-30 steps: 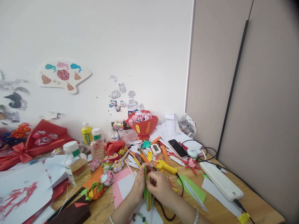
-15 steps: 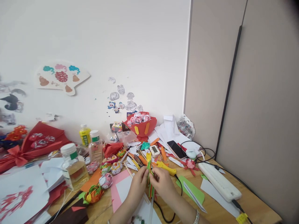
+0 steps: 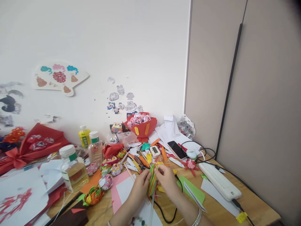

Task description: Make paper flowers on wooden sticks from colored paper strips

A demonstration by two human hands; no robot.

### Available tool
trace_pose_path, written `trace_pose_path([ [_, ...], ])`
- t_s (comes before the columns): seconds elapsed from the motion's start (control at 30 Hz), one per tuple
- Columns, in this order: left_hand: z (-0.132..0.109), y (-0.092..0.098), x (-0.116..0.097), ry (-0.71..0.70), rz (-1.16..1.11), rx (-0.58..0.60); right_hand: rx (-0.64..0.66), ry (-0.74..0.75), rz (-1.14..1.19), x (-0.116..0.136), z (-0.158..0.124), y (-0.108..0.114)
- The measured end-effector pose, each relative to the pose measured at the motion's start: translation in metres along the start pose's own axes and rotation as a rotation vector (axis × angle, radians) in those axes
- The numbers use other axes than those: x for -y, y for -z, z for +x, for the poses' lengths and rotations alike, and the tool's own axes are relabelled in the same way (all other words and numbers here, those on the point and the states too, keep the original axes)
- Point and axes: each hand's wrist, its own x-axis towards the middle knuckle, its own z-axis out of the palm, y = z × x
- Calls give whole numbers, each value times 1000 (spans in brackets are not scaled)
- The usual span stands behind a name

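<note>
Between my two hands, low in the middle of the head view, is a folded paper piece striped green, orange and yellow. My left hand pinches its left edge, and my right hand grips the upper right edge. A pale translucent stick shows just below the paper; whether they are joined I cannot tell. Behind my right hand lies a yellow glue gun, mostly covered, with a black cable. White paper and pink paper lie beside my left wrist.
A red paper bouquet stands at the back. Jars and paper flowers are on the left. On the right are a phone, a white power strip, cables and green paper.
The striped paper has turned and spread, showing its broad striped side instead of a narrow edge. My right hand has risen slightly, covering more of the glue gun.
</note>
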Motion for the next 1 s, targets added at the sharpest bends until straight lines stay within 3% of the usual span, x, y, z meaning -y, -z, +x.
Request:
trace_pose_path([
  [0.27, -3, -1, 3, -11, 100, 22, 120, -97, 313, -11, 3, -6],
  [0.43, -7, 1, 0, -20, 165, 46, 128, -107, 324, -17, 5, -6],
  [0.7, -11, -1, -10, -77, 67, 135, 56, -90, 283, -18, 6, -4],
  [1.0, -6, -2, -13, -53, 9, 153, 83, -111, 368, -21, 8, -4],
])
